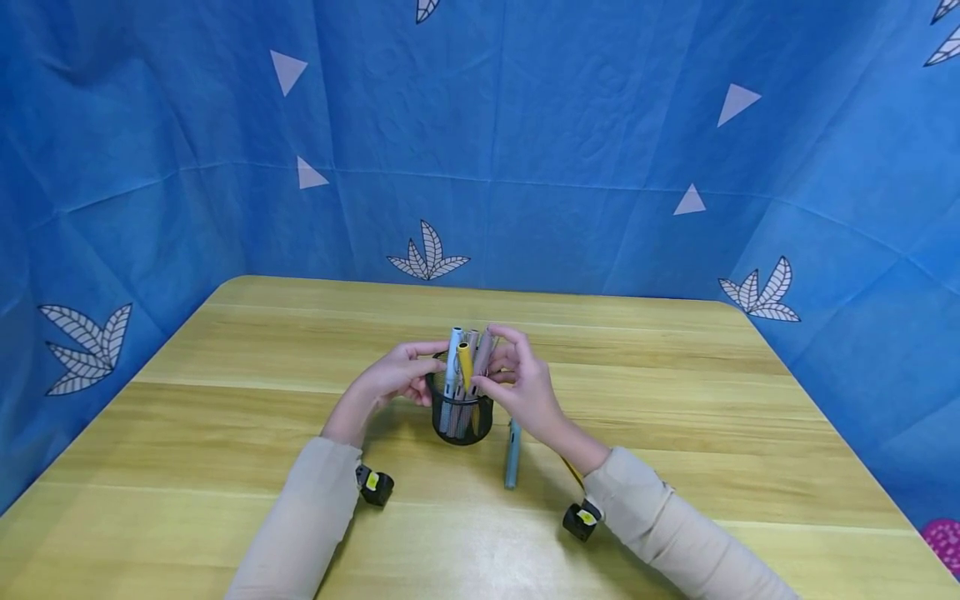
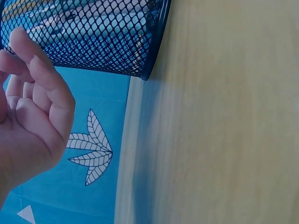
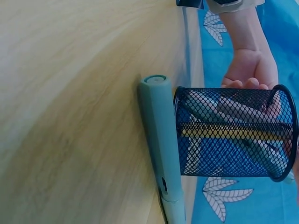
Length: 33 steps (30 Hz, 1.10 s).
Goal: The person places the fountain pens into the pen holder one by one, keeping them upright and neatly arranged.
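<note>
A black mesh pen holder (image 1: 483,421) stands upright on the table with several pens in it, among them a light blue pen (image 1: 453,358) and a yellow pen (image 1: 465,360). My left hand (image 1: 386,377) holds the holder at its left side near the rim, fingers bent in the left wrist view. On the opposite side my right hand (image 1: 531,392) pinches a mauve pen (image 1: 484,350), its lower end inside the holder. A teal pen (image 1: 513,457) lies on the table below my right hand; in the right wrist view it is close to the camera.
The wooden table (image 1: 675,400) has rounded far corners. A blue cloth (image 1: 525,125) with white leaves and triangles hangs behind and beside it. Small black cameras (image 1: 375,487) are fixed at both sleeve cuffs.
</note>
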Available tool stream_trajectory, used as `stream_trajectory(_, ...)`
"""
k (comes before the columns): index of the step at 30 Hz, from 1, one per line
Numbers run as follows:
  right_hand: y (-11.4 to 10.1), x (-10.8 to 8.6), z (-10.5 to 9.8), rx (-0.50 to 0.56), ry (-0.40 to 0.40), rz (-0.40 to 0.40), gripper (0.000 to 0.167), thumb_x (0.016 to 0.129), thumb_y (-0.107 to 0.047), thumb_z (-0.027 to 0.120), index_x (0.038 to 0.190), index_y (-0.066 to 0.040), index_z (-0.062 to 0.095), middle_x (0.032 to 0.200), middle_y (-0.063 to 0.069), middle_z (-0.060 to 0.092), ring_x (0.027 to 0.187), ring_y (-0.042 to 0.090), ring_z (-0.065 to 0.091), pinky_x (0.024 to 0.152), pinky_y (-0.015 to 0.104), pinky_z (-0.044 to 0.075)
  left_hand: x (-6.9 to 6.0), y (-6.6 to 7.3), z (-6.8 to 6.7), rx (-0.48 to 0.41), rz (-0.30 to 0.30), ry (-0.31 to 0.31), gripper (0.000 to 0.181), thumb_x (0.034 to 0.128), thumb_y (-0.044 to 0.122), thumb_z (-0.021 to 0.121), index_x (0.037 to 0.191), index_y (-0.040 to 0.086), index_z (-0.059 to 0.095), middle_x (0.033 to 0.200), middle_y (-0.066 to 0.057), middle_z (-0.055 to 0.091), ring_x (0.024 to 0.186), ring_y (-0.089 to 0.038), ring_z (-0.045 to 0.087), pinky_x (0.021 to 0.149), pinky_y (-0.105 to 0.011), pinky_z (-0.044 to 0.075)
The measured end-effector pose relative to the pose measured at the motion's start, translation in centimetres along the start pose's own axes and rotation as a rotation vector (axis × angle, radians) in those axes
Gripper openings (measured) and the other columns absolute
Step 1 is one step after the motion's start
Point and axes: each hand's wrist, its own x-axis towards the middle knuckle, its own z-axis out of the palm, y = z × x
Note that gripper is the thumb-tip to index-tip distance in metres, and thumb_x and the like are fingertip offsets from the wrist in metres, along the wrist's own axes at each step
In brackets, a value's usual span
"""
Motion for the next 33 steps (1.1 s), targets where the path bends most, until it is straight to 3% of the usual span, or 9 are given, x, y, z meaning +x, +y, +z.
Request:
stream_trajectory(4,0.0,-0.1,-0.1,-0.017,-0.013,-0.004,0.057,0.070,0.018,0.064,0.119,0.013,0.035,0.080,0.025,0.056,0.068,0.034,0.057,0.060,0.034,0.053,0.0,0.0,0.1,0.004,0.002,-0.003,0.051,0.0877,0.011,0.049,0.137,0.009,0.037,0.044,0.000,0.049,0.039,-0.011,0.052,0.042,-0.023,0.045)
stream_trajectory(9,0.0,0.0,0.1,-0.054,-0.020,-0.033,0.042,0.069,0.018,0.064,0.108,0.017,0.046,0.076,0.023,0.057,0.063,0.032,0.058,0.057,0.029,0.052,0.0,-0.1,0.1,-0.004,-0.003,-0.004,0.051,0.0876,0.011,0.049,0.137,0.009,0.037,0.046,-0.001,0.051,0.039,-0.011,0.052,0.042,-0.023,0.045)
stream_trajectory(12,1.1,0.0,0.3,-0.080,-0.010,-0.048,0.036,0.070,0.015,0.066,0.103,0.015,0.051,0.075,0.020,0.058,0.060,0.029,0.059,0.053,0.027,0.051,0.0,-0.1,0.0,-0.006,0.001,-0.004,0.051,0.0873,0.011,0.049,0.137,0.010,0.038,0.047,-0.002,0.051,0.039,-0.012,0.051,0.041,-0.023,0.044)
stream_trajectory(16,2.9,-0.2,0.4,-0.102,0.017,-0.065,0.038,0.070,0.010,0.069,0.105,0.011,0.055,0.080,0.018,0.059,0.067,0.029,0.059,0.057,0.034,0.052,0.1,-0.1,0.0,-0.008,0.010,-0.004,0.051,0.0866,0.010,0.049,0.136,0.009,0.038,0.046,-0.002,0.049,0.039,-0.012,0.051,0.041,-0.023,0.044)
stream_trajectory(22,3.5,-0.2,0.0,-0.160,0.034,-0.054,0.043,0.069,0.003,0.073,0.110,0.006,0.059,0.095,0.015,0.059,0.087,0.028,0.056,0.069,0.040,0.051,0.0,0.0,0.1,-0.012,0.012,-0.009,0.052,0.0862,0.010,0.050,0.136,0.008,0.038,0.044,-0.001,0.047,0.039,-0.012,0.051,0.041,-0.023,0.044)
stream_trajectory(29,3.5,-0.3,-0.5,-0.151,0.013,-0.019,0.047,0.070,0.004,0.072,0.113,0.008,0.056,0.105,0.019,0.057,0.091,0.029,0.055,0.070,0.041,0.050,-0.2,0.1,0.2,-0.019,0.007,-0.003,0.051,0.0865,0.010,0.050,0.136,0.008,0.038,0.045,-0.001,0.050,0.039,-0.011,0.051,0.041,-0.022,0.044)
stream_trajectory(33,2.2,-0.3,-0.8,-0.135,0.026,-0.017,0.045,0.069,0.009,0.070,0.110,0.013,0.054,0.103,0.025,0.056,0.087,0.034,0.054,0.068,0.046,0.049,-0.2,0.2,0.2,-0.018,0.002,0.003,0.052,0.0862,0.010,0.050,0.136,0.008,0.038,0.046,0.000,0.049,0.039,-0.011,0.051,0.041,-0.023,0.045)
